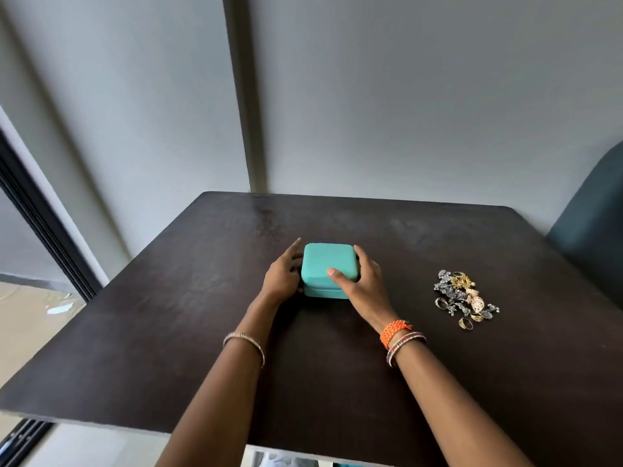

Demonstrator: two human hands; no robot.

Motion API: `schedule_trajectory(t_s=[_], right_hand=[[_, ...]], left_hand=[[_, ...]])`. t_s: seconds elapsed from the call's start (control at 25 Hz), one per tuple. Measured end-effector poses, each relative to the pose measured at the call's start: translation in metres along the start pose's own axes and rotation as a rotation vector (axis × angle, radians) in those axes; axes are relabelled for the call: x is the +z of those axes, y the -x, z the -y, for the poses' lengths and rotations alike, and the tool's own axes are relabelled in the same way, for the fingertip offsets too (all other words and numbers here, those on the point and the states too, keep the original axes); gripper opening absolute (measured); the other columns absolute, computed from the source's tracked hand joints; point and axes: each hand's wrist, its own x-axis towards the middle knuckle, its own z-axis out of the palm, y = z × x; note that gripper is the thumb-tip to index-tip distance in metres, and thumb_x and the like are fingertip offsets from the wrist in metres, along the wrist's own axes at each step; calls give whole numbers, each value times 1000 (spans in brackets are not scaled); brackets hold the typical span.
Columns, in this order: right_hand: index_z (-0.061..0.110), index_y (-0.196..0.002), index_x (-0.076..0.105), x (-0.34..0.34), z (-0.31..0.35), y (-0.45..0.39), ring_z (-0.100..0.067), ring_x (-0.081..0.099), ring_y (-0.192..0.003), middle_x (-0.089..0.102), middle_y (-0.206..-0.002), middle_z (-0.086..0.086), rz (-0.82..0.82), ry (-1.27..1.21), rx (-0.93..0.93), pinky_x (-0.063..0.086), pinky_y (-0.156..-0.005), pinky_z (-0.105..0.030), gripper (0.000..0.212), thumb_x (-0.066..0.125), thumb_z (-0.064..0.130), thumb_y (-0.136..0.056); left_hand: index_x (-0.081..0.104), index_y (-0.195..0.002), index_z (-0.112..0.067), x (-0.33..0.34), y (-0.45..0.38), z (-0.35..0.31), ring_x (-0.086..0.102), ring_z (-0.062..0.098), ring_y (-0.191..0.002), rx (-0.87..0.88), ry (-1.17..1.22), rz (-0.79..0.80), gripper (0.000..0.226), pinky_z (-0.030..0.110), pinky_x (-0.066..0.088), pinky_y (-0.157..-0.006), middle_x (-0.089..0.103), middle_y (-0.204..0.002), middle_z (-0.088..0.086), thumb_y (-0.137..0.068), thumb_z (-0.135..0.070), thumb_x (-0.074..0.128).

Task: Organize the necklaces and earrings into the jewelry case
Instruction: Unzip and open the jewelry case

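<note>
Setting: dark brown table [168, 298] set against a grey wall [404, 96]; a dark blue chair back [593, 230] shows at the table's 3 o'clock edge.
Right fingers: your thumb [337, 275] lies flat across the lid of the jewelry case [325, 264]; the other fingers reach along its 3 o'clock side, straight and close together, touching the wall of the case.
Right hand: your right hand [365, 284] cups the 3 o'clock side of the case without closing into a full grasp.
Right wrist: an orange beaded bracelet [395, 332] sits above a stack of thin bangles [406, 345].
Left fingers: your fingers run straight along the 9 o'clock side of the case, tips pointing toward 12 o'clock; whether all of them touch cannot be told.
Left hand: your left hand [281, 276] rests against the 9 o'clock side, held flat and relaxed.
Left wrist: one thin bangle [244, 342] circles the forearm.
Jewelry case: teal, square with rounded corners, lid closed, standing at the centre of the table between both hands.
Jewelry: a tangled pile of jewelry [465, 298], silver and gold pieces with several rings, lies at 3 o'clock from the case, well apart from it and from your right hand.
</note>
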Motion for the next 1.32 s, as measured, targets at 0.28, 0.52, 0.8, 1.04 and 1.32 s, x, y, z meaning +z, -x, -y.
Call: schedule_trajectory(t_s=[0.28, 0.52, 0.8, 1.04, 1.32], right_hand=[[27, -110, 47, 0, -2, -9, -21, 60, -96, 62, -103, 3, -33, -17, -13, 49, -87, -47, 49, 52, 56, -71], [27, -105, 51, 5, -11, -14, -23, 57, -97, 58, -103, -4, -61, -27, 12, 50, -85, -49, 49, 45, 59, -68], [30, -123, 48, 0, -11, -17, -24, 53, -113, 58, -123, -2, 75, -100, 53, 41, -100, -48, 54, 38, 53, -75], [16, -107, 66, -22, -2, -33, -18, 56, -110, 63, -114, -3, 260, -316, 194, 39, -101, -33, 34, 37, 31, -100], [2, -119, 60, -47, 20, -62, -16, 56, -85, 62, -107, -11, 487, -70, 251, 47, -73, -26, 41, 27, -5, -95]], left_hand=[[62, -121, -13, -5, -7, 4, 57, 18, -60, -39, 5, 44, 58, 23, 49, -46, 67, -102, 8, -80, 13, 31], [55, -127, -25, -6, -8, 10, 51, 14, -47, 61, -1, 199, 74, 20, 40, -38, 68, -108, 6, -71, 15, 29], [57, -117, -28, -1, 17, 3, 64, 14, -92, 69, 216, 134, 49, 32, 56, -72, 66, -108, -4, -75, -54, 57], [50, -130, -29, 2, 19, 9, 61, 15, -110, 87, 177, 74, 77, 39, 46, -102, 63, -122, 1, -63, -65, 64], [59, -118, -26, 5, 26, 4, 63, 11, -102, 149, 106, -3, 68, 35, 49, -97, 67, -112, -4, -63, -66, 56]])
